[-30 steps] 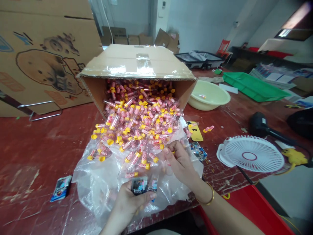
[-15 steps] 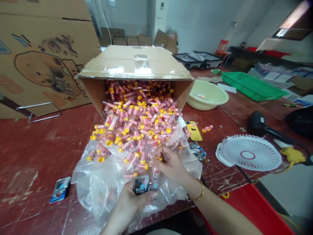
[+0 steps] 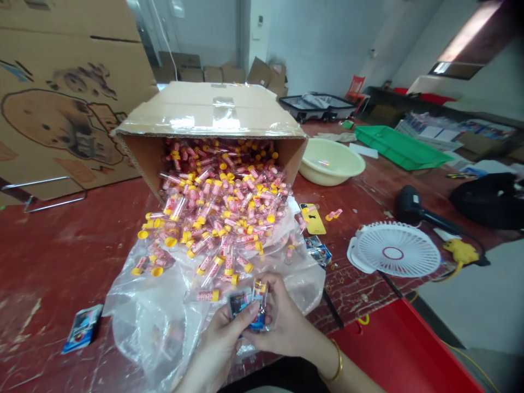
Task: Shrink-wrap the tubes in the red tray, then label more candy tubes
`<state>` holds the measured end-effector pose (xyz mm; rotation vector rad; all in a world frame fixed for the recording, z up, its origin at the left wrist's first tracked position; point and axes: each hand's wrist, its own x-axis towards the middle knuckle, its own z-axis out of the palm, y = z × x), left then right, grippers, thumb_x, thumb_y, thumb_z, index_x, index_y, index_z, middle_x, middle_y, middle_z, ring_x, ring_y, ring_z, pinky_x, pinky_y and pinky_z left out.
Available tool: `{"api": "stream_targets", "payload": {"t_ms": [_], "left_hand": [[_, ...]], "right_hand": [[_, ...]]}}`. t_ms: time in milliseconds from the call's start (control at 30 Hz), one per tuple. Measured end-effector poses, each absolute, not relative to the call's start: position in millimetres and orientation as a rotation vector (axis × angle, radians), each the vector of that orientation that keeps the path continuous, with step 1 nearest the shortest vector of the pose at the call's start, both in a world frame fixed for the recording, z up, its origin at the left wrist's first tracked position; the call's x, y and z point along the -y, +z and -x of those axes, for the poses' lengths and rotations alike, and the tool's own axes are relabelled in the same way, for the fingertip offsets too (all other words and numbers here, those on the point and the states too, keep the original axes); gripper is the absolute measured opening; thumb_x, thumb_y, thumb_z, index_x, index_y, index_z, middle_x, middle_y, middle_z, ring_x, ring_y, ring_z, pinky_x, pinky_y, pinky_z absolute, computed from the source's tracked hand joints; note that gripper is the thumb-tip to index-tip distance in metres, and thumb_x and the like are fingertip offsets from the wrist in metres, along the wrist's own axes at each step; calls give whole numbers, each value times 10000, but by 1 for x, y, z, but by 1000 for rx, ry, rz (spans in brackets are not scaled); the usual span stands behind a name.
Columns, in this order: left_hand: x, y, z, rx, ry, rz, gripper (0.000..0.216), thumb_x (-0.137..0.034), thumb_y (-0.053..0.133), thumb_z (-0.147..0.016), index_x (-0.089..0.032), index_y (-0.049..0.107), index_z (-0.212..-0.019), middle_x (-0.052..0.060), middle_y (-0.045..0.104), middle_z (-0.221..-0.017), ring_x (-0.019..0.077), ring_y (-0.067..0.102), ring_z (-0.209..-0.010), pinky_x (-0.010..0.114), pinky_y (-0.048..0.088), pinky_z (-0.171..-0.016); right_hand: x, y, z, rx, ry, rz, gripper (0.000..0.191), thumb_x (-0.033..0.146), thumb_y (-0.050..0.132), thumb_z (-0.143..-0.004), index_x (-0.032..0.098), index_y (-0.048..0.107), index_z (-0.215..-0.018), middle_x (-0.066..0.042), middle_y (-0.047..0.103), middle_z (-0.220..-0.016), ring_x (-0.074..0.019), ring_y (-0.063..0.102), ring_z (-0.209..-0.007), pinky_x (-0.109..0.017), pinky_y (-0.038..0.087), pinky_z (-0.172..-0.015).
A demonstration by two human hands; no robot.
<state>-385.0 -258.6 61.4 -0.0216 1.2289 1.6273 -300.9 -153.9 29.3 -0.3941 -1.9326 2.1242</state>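
Clear plastic yellow-capped tube (image 3: pixel 260 295) gripped in right hand (image 3: pixel 282 322), pressed against small dark printed packets (image 3: pixel 241 305) clasped in left hand (image 3: pixel 221 344), just before tipped cardboard box (image 3: pixel 213 117); spilled tube heap (image 3: pixel 221 218) judged largely unprocessed

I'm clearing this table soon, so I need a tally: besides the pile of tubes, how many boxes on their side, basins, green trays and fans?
Brown cardboard box lying on its side: 1
Pale yellow plastic basin: 1
Green plastic tray: 1
White round plastic fan: 1
Total: 4
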Motion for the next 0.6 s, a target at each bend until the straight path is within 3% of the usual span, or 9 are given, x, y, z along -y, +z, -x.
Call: {"api": "stream_targets", "payload": {"t_ms": [167,333,400,500,600], "left_hand": [[261,63,375,-1283,1613,-39,357,-363,798,-651,-136,732,-918,84,754,-780,197,690,-696,253,529,-643],[259,64,372,-1370,1613,-76,336,-382,806,-629,-132,729,-840,70,746,-750,197,684,-702,267,537,-683],[258,63,369,-1441,1590,-101,355,-397,812,-612,-135,725,-835,65,745,-763,213,685,-719,286,552,-669],[255,63,360,-1446,1542,-105,418,-437,806,-605,-155,721,-901,70,752,-847,256,691,-796,339,583,-662],[255,62,351,-1306,1524,-22,432,-444,774,-645,-175,715,-978,90,749,-982,305,679,-945,377,590,-728]], "right_hand": [[157,22,294,1871,2089,351,649,79,715,-624,285,317,-1093,18,504,-920,-85,536,-625,-190,401,-489],[150,30,288,1749,2147,263,691,99,798,-544,272,361,-1051,10,495,-948,-127,538,-770,-231,452,-615],[145,35,286,1695,2131,263,542,192,806,-603,247,442,-1001,6,518,-932,-138,528,-824,-260,455,-713],[130,42,273,1633,2042,360,174,296,690,-777,211,555,-847,-2,564,-864,-125,536,-777,-262,453,-719],[104,39,226,1479,1884,587,183,312,734,-732,213,587,-777,-7,614,-872,-140,586,-768,-278,483,-695]]}}
